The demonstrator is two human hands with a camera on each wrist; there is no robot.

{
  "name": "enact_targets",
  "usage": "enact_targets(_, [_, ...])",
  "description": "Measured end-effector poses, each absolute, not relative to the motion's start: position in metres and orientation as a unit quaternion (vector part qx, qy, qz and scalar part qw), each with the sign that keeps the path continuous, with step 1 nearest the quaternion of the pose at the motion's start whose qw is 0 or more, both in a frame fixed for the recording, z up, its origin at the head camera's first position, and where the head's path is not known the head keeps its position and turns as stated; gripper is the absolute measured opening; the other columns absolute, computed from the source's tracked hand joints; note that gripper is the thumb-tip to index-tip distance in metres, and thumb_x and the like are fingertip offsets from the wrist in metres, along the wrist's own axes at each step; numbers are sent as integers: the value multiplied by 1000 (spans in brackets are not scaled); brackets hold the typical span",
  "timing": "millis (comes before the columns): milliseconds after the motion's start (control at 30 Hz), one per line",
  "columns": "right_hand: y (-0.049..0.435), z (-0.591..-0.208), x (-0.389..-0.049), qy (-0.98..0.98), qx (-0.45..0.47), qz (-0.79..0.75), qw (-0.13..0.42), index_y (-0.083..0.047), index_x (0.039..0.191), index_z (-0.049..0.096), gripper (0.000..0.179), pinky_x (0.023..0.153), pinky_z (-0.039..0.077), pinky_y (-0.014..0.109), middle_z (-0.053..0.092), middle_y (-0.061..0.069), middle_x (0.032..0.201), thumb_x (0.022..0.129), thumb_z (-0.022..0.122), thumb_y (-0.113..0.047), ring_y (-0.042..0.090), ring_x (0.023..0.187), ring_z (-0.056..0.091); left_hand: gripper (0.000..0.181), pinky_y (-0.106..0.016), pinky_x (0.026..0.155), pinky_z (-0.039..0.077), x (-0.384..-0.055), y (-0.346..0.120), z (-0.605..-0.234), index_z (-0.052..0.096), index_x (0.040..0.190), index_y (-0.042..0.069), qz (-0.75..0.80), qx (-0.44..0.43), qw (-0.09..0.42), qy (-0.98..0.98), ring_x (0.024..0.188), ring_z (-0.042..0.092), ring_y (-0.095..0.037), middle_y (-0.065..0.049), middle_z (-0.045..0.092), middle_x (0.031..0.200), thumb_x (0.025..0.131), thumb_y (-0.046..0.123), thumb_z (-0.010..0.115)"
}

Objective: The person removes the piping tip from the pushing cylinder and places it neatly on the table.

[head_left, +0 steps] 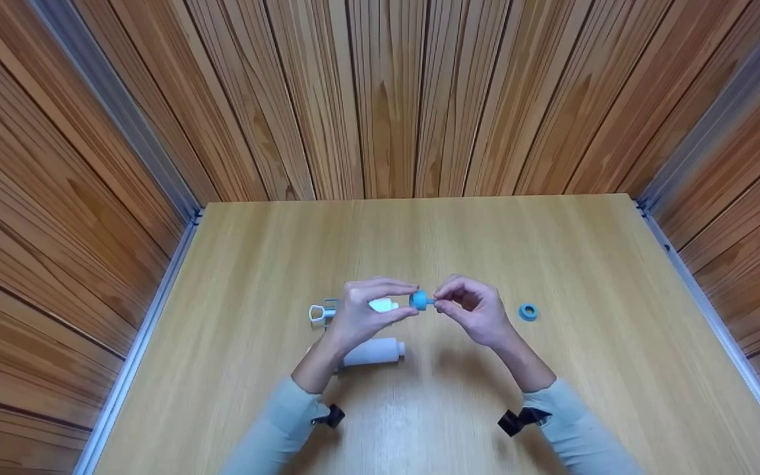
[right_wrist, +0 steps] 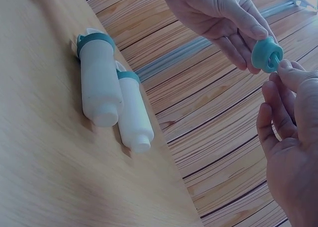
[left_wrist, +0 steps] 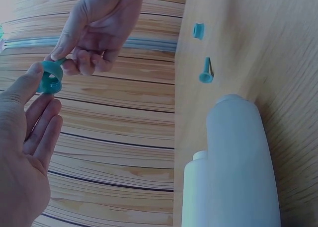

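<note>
Between the thumb and fingertips of my left hand (head_left: 365, 310) is a teal ring-shaped cap (head_left: 417, 301), its wide hollow end facing the palm in the left wrist view. My right hand (head_left: 475, 309) pinches a thin teal nozzle (right_wrist: 275, 61) whose stem sits at the cap's other opening. Both hands are raised above the table. A large white bottle (head_left: 373, 351) lies below my left wrist. Beyond it a smaller white bottle (right_wrist: 135, 110) is partly hidden by the left hand in the head view. Both bottles have teal collars with white loops at the base end.
On the wooden table (head_left: 274, 244), a loose teal ring (head_left: 528, 312) lies to the right of my right hand. A teal funnel-shaped nozzle (left_wrist: 206, 71) rests near it in the left wrist view. Wood-plank walls (head_left: 386, 99) stand at the back and both sides.
</note>
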State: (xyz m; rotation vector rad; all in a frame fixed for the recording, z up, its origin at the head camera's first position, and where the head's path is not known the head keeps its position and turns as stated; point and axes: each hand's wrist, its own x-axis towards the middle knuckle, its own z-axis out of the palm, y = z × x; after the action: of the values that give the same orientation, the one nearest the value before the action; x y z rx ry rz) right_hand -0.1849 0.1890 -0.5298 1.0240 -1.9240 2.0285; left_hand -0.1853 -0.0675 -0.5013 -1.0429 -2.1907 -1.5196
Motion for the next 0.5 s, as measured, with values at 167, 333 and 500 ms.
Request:
enact_targets(167, [188,-530,-185,-645,340,680,78,17,108,67,18,82,63,15,75,-14,107,93,67,27,-1,91,72,31,-42,104,68,-185,-68,-500,86,121,2,-522,-360,135,-761,113,85,-31,-13,88,120,92,11,93])
enact_targets(333, [188,-530,-185,-650,337,676,77,17,110,68,19,83,63,16,76,-13,109,94,67,27,0,92,73,31,-42,106,67,-184,-68,-498,86,122,4,-523,-358,128,-763,116,85,-30,-12,88,121,92,13,93])
enact_targets(500, [189,-532,-185,-650,339,675,78,16,112,68,20,84,64,16,76,-12,110,94,67,26,1,92,73,32,-41,106,67,-183,-68,-498,86,121,3,-523,-362,125,-762,115,85,-30,-13,88,121,91,12,94])
